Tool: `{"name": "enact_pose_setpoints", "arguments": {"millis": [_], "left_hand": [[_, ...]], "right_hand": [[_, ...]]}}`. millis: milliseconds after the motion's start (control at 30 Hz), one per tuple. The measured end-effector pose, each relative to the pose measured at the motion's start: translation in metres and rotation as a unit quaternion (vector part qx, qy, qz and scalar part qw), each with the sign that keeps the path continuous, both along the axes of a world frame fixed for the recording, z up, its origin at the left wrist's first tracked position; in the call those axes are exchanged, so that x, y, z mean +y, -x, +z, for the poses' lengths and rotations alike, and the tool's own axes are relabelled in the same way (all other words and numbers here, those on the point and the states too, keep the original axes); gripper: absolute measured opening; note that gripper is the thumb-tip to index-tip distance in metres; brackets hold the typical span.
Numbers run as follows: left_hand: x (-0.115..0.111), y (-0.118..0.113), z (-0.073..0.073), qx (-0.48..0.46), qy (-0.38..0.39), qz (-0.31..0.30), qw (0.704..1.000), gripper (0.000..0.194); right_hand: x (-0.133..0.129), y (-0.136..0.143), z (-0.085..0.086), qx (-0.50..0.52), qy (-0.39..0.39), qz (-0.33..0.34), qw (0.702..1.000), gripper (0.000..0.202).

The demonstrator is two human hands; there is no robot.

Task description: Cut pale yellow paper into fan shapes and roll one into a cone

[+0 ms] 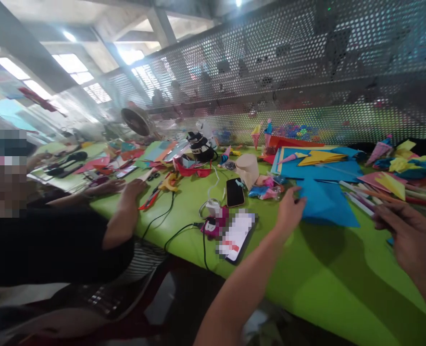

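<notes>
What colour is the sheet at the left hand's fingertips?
Blue sheet; clearest in the head view.

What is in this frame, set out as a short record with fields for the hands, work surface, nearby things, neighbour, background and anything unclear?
left hand: at the left edge of a blue sheet
right hand: fingers by the slim sticks right of the blue sheet
surface: green table
nearby: lit phone, dark-screened phone, magenta power strip
farther left: yellow glue gun
neighbour: a person in a black top, seated at the left
background: perforated screen, fan
unclear: whether either hand grips anything
</notes>
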State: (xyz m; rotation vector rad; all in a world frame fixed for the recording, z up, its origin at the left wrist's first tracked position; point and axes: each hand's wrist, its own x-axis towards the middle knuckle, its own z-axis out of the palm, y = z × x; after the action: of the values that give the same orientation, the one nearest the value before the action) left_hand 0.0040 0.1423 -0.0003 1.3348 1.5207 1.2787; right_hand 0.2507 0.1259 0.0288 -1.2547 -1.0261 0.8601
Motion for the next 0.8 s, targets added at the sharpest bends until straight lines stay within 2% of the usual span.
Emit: {"name": "enact_pose_setpoints", "arguments": {"millis": [100, 167, 233, 333, 400, 467, 567, 633, 700, 800], "left_hand": [[0.010, 0.002, -0.002, -0.020, -0.012, 0.047, 0.999, 0.039], [0.015, 0.000, 0.000, 0.020, 0.011, 0.054, 0.998, 0.041], [0.014, -0.004, 0.005, 0.075, 0.047, 0.002, 0.996, 0.044], [0.003, -0.010, 0.016, 0.135, 0.055, -0.079, 0.986, 0.048], [-0.007, -0.014, 0.021, 0.330, 0.009, -0.062, 0.942, 0.051], [-0.015, -0.016, 0.023, 0.432, -0.001, -0.056, 0.900, 0.050], [-0.021, -0.022, 0.019, 0.491, 0.007, -0.140, 0.860, 0.048], [-0.021, -0.028, 0.015, 0.517, 0.024, -0.180, 0.836, 0.051], [-0.020, -0.037, 0.014, 0.538, 0.031, -0.188, 0.821, 0.056], [-0.017, -0.054, 0.015, 0.553, 0.014, -0.182, 0.813, 0.060]], "right_hand": [[0.000, 0.000, 0.000, 0.061, -0.013, 0.014, 0.998, 0.026], [0.001, -0.003, 0.003, 0.092, -0.040, 0.005, 0.995, 0.025], [0.003, -0.009, 0.009, 0.119, -0.073, -0.012, 0.990, 0.023], [0.003, -0.024, 0.022, 0.146, -0.130, -0.058, 0.979, 0.018], [0.003, -0.037, 0.031, 0.148, -0.173, -0.097, 0.969, 0.015], [0.002, -0.051, 0.038, 0.136, -0.207, -0.137, 0.959, 0.012], [-0.003, -0.066, 0.043, 0.098, -0.228, -0.169, 0.954, 0.011], [-0.007, -0.070, 0.043, 0.070, -0.222, -0.161, 0.959, 0.013], [-0.010, -0.070, 0.041, 0.043, -0.206, -0.136, 0.968, 0.015], [-0.013, -0.065, 0.039, 0.004, -0.178, -0.088, 0.980, 0.017]]}}
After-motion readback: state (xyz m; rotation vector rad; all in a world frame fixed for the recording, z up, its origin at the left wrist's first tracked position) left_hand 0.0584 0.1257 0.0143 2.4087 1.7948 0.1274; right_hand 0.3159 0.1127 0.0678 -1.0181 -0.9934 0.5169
